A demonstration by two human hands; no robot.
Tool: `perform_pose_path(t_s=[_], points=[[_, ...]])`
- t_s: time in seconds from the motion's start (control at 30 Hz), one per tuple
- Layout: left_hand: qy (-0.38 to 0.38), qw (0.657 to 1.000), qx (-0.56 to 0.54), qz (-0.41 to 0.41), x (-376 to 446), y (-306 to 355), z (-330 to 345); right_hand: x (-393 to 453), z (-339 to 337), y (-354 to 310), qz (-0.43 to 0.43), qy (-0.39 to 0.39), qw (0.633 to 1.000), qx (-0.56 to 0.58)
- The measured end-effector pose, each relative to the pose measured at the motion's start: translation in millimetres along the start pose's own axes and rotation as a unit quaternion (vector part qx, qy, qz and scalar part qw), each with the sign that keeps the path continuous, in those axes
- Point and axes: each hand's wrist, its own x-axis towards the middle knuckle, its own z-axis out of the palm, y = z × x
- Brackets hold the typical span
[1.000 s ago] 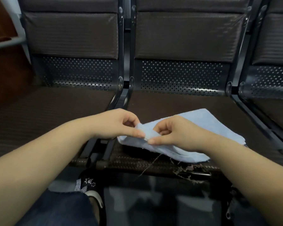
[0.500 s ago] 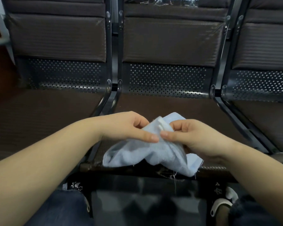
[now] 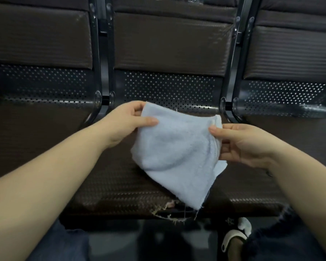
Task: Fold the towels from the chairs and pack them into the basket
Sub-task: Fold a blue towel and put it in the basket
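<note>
head view: light blue towel (image 3: 174, 151) hangs over the middle bench seat (image 3: 109, 187), top edge spanning left hand (image 3: 127, 122) to right hand (image 3: 242, 143); both hands' fingers pinch its upper corners.

The towel (image 3: 174, 149) is pale blue and soft, with frayed threads at its lower corner — it hangs doubled over, held up by two upper corners above the dark chair seat (image 3: 111, 185).
</note>
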Motion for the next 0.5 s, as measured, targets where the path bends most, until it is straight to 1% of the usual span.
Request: perform_pose_path(t_s=[0.07, 0.1, 0.13, 0.17, 0.2, 0.23, 0.27, 0.3, 0.37, 0.5], points=[[0.043, 0.997, -0.057, 0.008, 14.4, -2.7, 16.7, 9.2, -14.1, 3.6, 0.03, 0.029, 0.999, -0.002], [0.051, 0.997, -0.064, 0.004, 20.5, -3.4, 25.7, 15.3, -20.7, 7.6, 0.05, 0.043, 0.998, -0.017], [0.054, 0.997, -0.047, -0.006, 27.5, -7.4, 33.3, 21.9, -27.0, 12.7, 0.076, 0.057, 0.995, -0.044], [0.05, 0.998, -0.01, -0.027, 34.5, -13.2, 40.0, 28.6, -32.2, 18.1, 0.107, 0.069, 0.989, -0.076], [0.041, 0.996, 0.054, -0.062, 40.4, -19.5, 45.4, 33.9, -36.5, 23.3, 0.141, 0.077, 0.981, -0.107], [0.027, 0.985, 0.13, -0.107, 45.5, -27.3, 48.5, 38.1, -39.8, 27.9, 0.173, 0.081, 0.973, -0.13], [0.011, 0.968, 0.203, -0.15, 48.3, -33.7, 50.2, 40.9, -42.0, 31.1, 0.197, 0.082, 0.966, -0.145], [-0.001, 0.951, 0.252, -0.181, 50.1, -39.1, 50.8, 43.3, -43.8, 33.1, 0.211, 0.083, 0.962, -0.151], [-0.006, 0.933, 0.294, -0.206, 54.1, -46.3, 47.7, 46.4, -45.8, 33.4, 0.216, 0.086, 0.96, -0.156], [-0.019, 0.919, 0.331, -0.214, 48.6, -39.2, 44.9, 51.2, -44.2, 33.3, 0.21, 0.118, 0.952, -0.188]])
